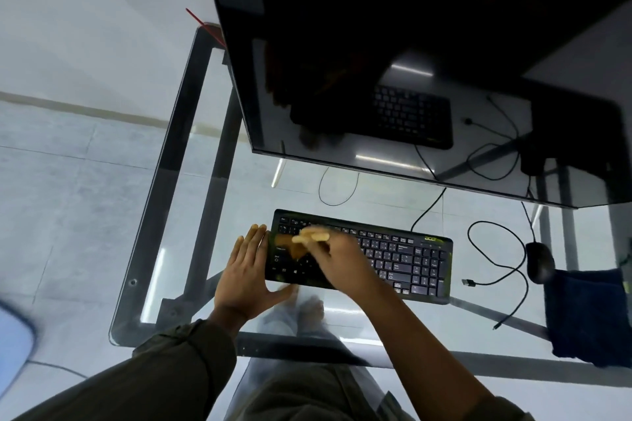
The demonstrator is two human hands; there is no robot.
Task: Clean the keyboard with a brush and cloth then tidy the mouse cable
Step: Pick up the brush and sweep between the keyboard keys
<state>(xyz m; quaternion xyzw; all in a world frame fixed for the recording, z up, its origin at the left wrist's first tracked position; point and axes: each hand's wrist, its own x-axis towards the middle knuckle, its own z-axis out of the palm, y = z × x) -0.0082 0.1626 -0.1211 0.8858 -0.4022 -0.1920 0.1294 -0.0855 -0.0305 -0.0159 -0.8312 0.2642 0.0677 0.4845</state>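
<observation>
- Black rectangular keyboard [410, 260] on clear glass desk [376, 321].
- Left hand [244, 275] released, flat against keyboard's left edge.
- Right hand [337, 256] grasping pale wooden brush [309, 237] over keyboard's left keys.
- Dark blue cloth [588, 314], black mouse [539, 261]: right of keyboard.

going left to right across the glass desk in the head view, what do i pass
flat left hand → pale wooden brush gripped by the right hand → number-pad end of the black keyboard → loose usb plug → black mouse → dark blue cloth
</observation>
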